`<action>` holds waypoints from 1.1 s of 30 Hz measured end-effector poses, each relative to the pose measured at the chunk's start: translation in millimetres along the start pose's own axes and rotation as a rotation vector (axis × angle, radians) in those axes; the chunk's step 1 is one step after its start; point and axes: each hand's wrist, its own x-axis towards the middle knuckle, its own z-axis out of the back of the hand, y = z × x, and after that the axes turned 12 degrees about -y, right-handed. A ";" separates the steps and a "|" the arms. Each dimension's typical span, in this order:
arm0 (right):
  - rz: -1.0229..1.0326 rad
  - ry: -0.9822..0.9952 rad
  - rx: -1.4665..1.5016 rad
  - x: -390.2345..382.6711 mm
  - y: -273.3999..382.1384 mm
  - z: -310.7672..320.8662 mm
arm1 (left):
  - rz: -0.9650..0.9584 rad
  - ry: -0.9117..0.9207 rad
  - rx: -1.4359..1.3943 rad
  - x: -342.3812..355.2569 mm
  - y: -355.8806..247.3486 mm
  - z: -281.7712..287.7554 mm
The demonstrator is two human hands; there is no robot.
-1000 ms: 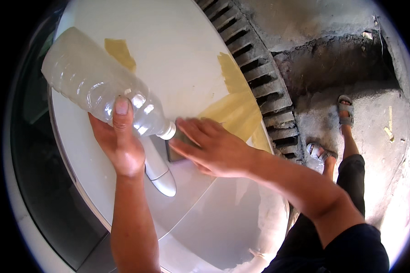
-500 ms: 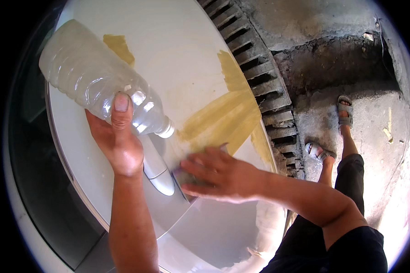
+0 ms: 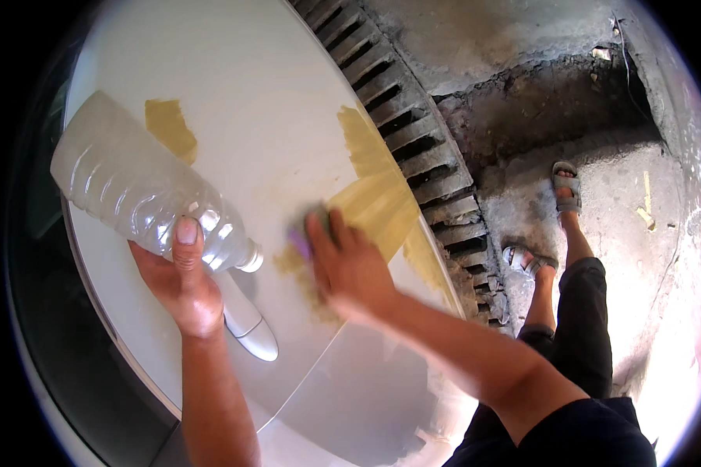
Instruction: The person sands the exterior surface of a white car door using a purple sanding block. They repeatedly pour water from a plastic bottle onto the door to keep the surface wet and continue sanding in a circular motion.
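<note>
My left hand (image 3: 181, 292) grips a large clear plastic bottle (image 3: 144, 183), thumb on top. The bottle is tilted, its uncapped white-rimmed mouth pointing down toward the pale car door panel (image 3: 265, 117). Pressed to the panel, my right hand (image 3: 358, 268) holds a sanding pad (image 3: 301, 243) with a purple edge; motion blurs it and the fingers partly cover it. Around the pad spreads a mustard-coloured filler patch (image 3: 378, 210). Below the bottle's mouth lies the silver door handle (image 3: 257, 338), partly hidden by my left hand.
Another filler patch (image 3: 171, 131) is above the bottle. Dark window glass (image 3: 39, 257) borders the panel at left. Beyond its right edge run a slotted grate (image 3: 413, 140) and a sunken channel (image 3: 545, 117). My sandalled feet (image 3: 566, 191) stand on the concrete floor (image 3: 631, 257).
My right hand has slid the pad up and slightly left, from beside the handle onto the filler patch. The whole view has shifted; my left hand still holds the bottle.
</note>
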 end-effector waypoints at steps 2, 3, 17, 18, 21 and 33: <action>-0.119 -0.035 -0.010 41.2 -26.9 -16.6 | 0.010 -0.002 -0.016 -0.6 -0.3 -3.5; -0.148 -0.049 -0.012 53.2 -36.7 -20.0 | 0.002 0.019 -0.017 0.3 -1.7 -4.9; -0.318 0.102 0.058 70.7 -38.9 -8.0 | -0.017 -0.018 -0.009 -2.6 4.9 0.6; -0.356 0.129 0.066 73.6 -39.8 -5.6 | -0.022 -0.015 -0.016 -2.9 3.6 -1.0; -0.044 0.089 0.062 8.1 16.9 -2.5 | -0.045 -0.051 -0.005 -0.2 5.4 2.1; -0.345 0.113 0.059 65.1 -55.8 -12.8 | -0.027 -0.003 -0.011 -0.8 3.4 1.9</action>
